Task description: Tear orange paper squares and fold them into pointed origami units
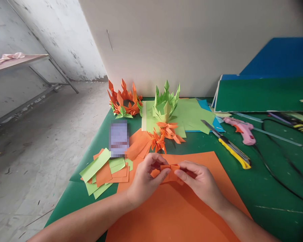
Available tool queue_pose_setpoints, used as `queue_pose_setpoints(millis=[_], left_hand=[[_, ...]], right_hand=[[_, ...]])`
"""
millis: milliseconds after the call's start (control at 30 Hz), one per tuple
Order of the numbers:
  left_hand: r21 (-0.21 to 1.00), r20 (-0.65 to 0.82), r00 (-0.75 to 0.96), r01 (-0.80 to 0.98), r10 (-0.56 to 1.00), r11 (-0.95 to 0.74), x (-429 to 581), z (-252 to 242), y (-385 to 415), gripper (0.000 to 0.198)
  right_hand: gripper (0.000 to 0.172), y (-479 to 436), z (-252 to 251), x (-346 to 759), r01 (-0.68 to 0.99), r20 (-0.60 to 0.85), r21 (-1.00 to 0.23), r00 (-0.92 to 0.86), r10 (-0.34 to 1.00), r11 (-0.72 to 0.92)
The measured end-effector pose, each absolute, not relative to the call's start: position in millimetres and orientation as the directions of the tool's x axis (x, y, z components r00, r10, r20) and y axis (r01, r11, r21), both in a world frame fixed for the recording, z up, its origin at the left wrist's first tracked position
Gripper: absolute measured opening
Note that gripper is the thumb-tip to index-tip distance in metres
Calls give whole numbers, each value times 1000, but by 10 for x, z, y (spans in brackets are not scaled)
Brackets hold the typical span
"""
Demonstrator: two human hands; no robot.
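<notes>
Between my two hands is a small folded piece of orange paper (170, 172), held just above a large orange sheet (181, 208). My left hand (151, 173) pinches its left end between thumb and fingers. At the right end, my right hand (198, 176) grips it the same way, thumb in front. Beyond the hands lie orange folded paper flowers (158, 139). An orange paper crown (123, 101) with green leaves and a light green paper crown (166, 104) stand farther back.
Cut green and orange paper slips (107, 169) lie at left beside a blurred-out rectangle (119, 137). On the right are a yellow utility knife (232, 153), a pink glue gun (242, 129) with a black cord, and green boards (262, 94). The green table's (73, 198) left edge borders the floor.
</notes>
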State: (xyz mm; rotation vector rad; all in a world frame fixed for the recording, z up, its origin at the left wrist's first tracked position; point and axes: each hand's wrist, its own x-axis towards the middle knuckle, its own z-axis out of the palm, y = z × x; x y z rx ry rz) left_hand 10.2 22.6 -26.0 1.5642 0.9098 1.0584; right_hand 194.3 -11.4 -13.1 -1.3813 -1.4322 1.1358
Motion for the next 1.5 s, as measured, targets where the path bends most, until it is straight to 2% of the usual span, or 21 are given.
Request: queue_pose_setpoints(millis=[233, 533, 667, 800, 900, 967, 1067, 1167, 1333, 1500], left_hand=[[964, 210, 384, 73, 899, -256, 78, -274, 244, 8], [972, 190, 352, 63, 916, -226, 89, -254, 231, 13], [961, 207, 372, 95, 905, -259, 94, -253, 227, 8], [952, 223, 398, 106, 890, -286, 84, -258, 223, 10], [976, 159, 408, 69, 899, -204, 77, -251, 223, 11], [993, 88, 434, 27, 897, -111, 76, -243, 231, 13], [994, -17, 531, -85, 847, 74, 75, -229, 249, 20], [967, -54, 607, -165, 793, 192, 75, -214, 261, 27], [959, -60, 659, -172, 750, 228, 80, -187, 240, 31], [980, -65, 644, -103, 762, 170, 84, -187, 214, 30]], right_hand=[[31, -104, -132, 1932, 271, -19, -963, -38, 999, -8], [29, -105, -144, 1919, 277, -20, -961, -36, 999, -9], [24, -131, -178, 1926, 249, -36, -968, -64, 997, -19], [21, -145, -202, 1958, 228, 59, -971, -41, 997, 67], [11, -124, -200, 2012, 259, 172, -944, -137, 976, 203], [7, -100, -200, 2060, 253, 183, -937, -233, 955, 242], [7, -73, -212, 2125, 198, 121, -961, -324, 938, 193], [12, -71, -232, 2162, 148, 46, -983, -371, 928, 108], [22, -81, -236, 2169, 100, -43, -995, -436, 899, 0], [22, -78, -170, 2170, 134, -37, -991, -458, 888, 28]])
